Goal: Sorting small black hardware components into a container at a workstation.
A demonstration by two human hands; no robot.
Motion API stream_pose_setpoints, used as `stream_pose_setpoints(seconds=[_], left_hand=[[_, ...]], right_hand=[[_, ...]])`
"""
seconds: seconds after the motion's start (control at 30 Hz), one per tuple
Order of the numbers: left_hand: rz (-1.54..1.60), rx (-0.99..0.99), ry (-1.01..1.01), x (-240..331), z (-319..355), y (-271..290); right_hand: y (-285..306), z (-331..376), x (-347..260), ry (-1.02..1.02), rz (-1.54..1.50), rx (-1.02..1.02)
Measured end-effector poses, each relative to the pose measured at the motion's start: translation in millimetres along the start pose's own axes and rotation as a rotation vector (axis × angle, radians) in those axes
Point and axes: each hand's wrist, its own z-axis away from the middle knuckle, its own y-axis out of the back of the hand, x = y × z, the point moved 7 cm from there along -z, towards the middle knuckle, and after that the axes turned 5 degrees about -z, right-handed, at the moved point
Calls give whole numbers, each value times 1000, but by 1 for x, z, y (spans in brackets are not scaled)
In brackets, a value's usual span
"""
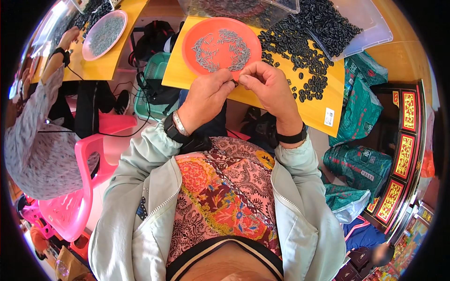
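Note:
Both my hands meet just over the near rim of a round coral-red plastic tray [190, 56] that holds many small grey screw-like pins [239, 49]. My left hand [208, 93] is closed, thumb and forefinger pinching a small black part [235, 83]. Close beside it, my right hand [272, 86] has thumb and forefinger pressed together at the black part; whatever lies between those fingertips is too small to make out. To the right of the tray, many loose black oval parts [300, 56] with holes lie spread on the yellow tabletop [290, 110].
A clear plastic bin [375, 33] spills more black parts at the back right. Green woven bags [358, 164] stand right of the table. At left, another person's hand [69, 36] works by a pink tray [123, 35]; a pink chair [82, 187] and green basket [157, 68] stand nearby.

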Motion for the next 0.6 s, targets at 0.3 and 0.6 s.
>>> stream_pose_setpoints(seconds=[0.3, 0.6], left_hand=[[-37, -6, -38, 1, 1, -3], [-39, -22, -20, 1, 1, -4]], right_hand=[[-2, 1, 5, -25, 59, -52], [0, 3, 1, -11, 59, -42]])
